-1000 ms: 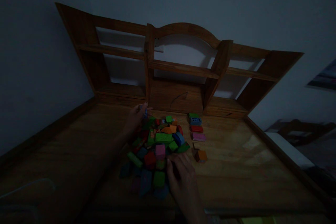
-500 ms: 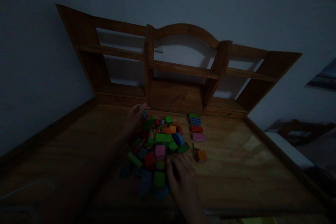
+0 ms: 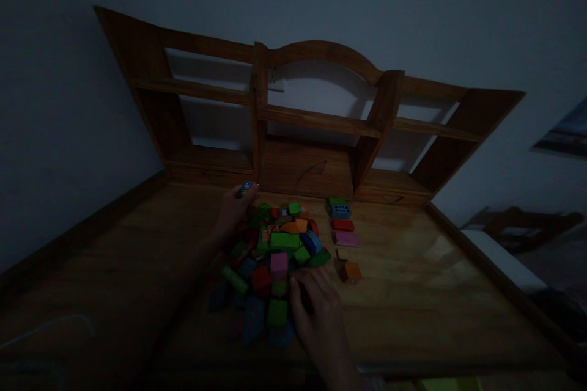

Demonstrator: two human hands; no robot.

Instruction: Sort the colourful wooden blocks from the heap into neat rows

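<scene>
Dim wooden desk (image 3: 413,293). Nearest, the right hand (image 3: 318,308) rests palm-down, fingers loosely curled, on the near edge of a block pile (image 3: 275,250). Beyond the pile, the left hand (image 3: 233,211) pinches a small blue block (image 3: 246,187), raised above the pile's far-left edge.

Left hand (image 3: 233,211) stretched forward, fingers pinched; right hand (image 3: 316,305) palm-down.
</scene>
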